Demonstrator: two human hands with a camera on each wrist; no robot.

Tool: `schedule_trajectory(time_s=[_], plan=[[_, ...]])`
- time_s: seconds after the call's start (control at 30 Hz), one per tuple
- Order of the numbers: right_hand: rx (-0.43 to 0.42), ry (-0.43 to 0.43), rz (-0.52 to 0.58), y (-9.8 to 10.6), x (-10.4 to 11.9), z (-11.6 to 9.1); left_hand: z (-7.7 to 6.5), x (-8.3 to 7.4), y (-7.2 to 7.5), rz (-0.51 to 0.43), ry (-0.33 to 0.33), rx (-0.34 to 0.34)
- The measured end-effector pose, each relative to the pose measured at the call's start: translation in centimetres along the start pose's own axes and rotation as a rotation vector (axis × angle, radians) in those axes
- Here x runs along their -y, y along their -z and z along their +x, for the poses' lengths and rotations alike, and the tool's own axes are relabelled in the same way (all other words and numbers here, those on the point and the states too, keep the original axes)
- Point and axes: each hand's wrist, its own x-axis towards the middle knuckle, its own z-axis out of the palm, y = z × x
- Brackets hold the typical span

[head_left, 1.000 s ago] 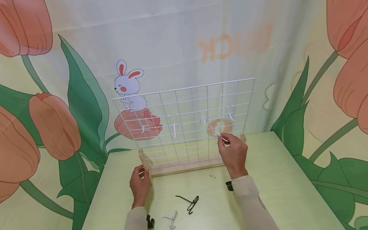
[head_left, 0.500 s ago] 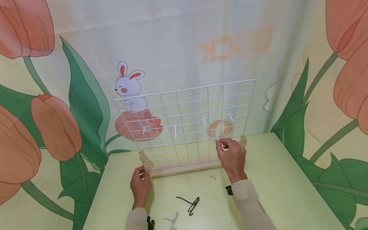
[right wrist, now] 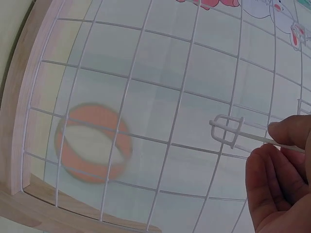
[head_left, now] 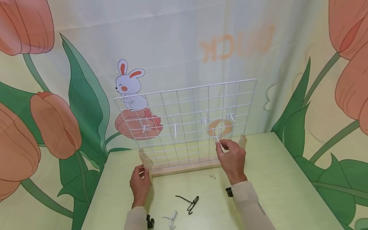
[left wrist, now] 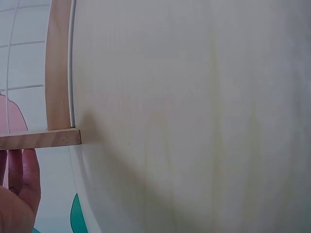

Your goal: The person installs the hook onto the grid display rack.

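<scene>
A white wire grid panel stands upright in a wooden base on the table. My right hand pinches the long prong of a white wire hook between thumb and fingers; in the right wrist view its looped back lies against the grid wires. Several other white hooks hang on the panel, among them one hook left of centre and another at the right. My left hand touches the side of the base's left wooden foot, with extended fingers showing in the left wrist view.
Loose on the table are a black wire hook and a white hook in front of the panel. Small bits lie near the base. A printed curtain with tulips and a rabbit hangs behind.
My right hand has moved slightly left and down with the white hook, bringing the hook's back against the grid. The left hand stays at the wooden foot.
</scene>
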Motion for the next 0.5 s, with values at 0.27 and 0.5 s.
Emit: schedule_trajectory(time_s=[0.27,0.5], plan=[[0.009,-0.031,0.009,0.3,-0.2,-0.7,-0.1,-0.1,0.0,-0.003,-0.022,-0.02],[0.023,-0.076,0.008,0.7,-0.5,-1.8,0.0,0.0,0.0,-0.002,-0.007,-0.011]])
